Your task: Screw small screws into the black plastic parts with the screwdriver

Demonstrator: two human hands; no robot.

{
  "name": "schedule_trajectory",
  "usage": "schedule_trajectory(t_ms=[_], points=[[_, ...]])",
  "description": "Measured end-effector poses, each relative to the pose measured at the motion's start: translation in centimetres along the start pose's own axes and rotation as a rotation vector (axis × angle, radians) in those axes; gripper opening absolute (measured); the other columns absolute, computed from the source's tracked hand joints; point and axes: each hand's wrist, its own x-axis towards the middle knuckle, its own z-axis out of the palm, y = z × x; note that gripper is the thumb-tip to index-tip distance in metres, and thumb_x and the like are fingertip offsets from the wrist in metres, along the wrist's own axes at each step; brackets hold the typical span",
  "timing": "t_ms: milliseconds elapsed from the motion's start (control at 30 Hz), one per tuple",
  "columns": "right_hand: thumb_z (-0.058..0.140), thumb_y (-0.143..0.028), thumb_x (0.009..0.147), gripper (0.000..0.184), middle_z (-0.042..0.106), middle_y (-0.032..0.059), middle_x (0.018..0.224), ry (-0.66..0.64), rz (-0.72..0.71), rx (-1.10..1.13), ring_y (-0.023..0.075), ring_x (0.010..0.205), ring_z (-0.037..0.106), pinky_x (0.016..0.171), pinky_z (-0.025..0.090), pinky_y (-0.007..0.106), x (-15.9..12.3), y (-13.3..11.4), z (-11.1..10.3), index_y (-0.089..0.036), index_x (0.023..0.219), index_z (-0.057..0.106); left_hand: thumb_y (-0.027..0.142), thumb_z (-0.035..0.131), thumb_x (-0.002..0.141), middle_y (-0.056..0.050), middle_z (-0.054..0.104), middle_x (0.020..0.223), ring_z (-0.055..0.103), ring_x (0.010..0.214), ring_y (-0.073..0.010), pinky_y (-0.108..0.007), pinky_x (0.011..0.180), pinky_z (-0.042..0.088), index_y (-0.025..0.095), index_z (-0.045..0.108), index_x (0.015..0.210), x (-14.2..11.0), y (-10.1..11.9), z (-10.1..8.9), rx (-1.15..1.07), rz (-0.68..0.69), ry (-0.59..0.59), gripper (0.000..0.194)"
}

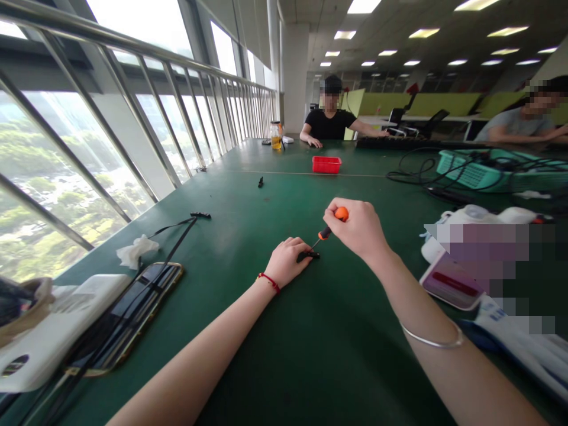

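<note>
My right hand [358, 226] is closed around the handle of a screwdriver [325, 233] with an orange and black grip. Its thin metal shaft slants down to the left, and the tip meets a small black part [312, 255] lying on the green table. My left hand [289, 260] pinches that black part and presses it against the tabletop; the fingers cover much of it, so its exact kind is unclear. Farther off, a similar small black piece [260, 182] lies alone on the table.
A red tray [327, 165] stands ahead on the table [248, 355]. To the left lie a phone [133, 313], a white case [62, 331], crumpled tissue [136, 251] and a black strap [180, 239]. A teal basket [461, 171] with cables sits right. Two people sit beyond.
</note>
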Motion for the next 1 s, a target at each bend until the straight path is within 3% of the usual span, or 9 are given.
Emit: schedule_trajectory(t_ms=[433,633,1000], points=[[0.046,-0.032,0.074,0.02,0.055,-0.0006,0.054,-0.02,-0.007,-0.017,0.0129,0.052,0.047,0.049,0.029,0.024,-0.17,-0.15,0.07,-0.021,0.06,0.055,0.022,0.056,0.079,-0.003,0.064,0.093,0.056,0.089,-0.0184,-0.031,0.08,0.047,0.021,0.066,0.088,0.03,0.09,-0.06,-0.003,0.006,0.01,0.013],[0.046,-0.031,0.074,0.02,0.055,-0.0004,0.054,-0.006,-0.02,-0.046,0.0128,0.052,0.046,0.049,0.028,0.023,-0.25,-0.13,0.4,-0.02,0.06,0.056,0.029,0.056,0.081,-0.002,0.064,0.091,0.056,0.087,-0.0181,-0.031,0.078,0.046,0.02,0.065,0.086,0.06,-0.05,0.03,-0.015,0.005,0.025,0.014],[0.047,-0.031,0.073,0.02,0.056,-0.0006,0.054,0.027,-0.036,-0.036,0.0119,0.051,0.045,0.049,0.028,0.022,-0.23,0.01,0.44,-0.02,0.058,0.055,0.025,0.058,0.079,-0.002,0.064,0.092,0.055,0.088,-0.0179,-0.03,0.079,0.046,0.02,0.065,0.085,0.03,-0.08,0.17,-0.017,0.001,0.021,0.01]])
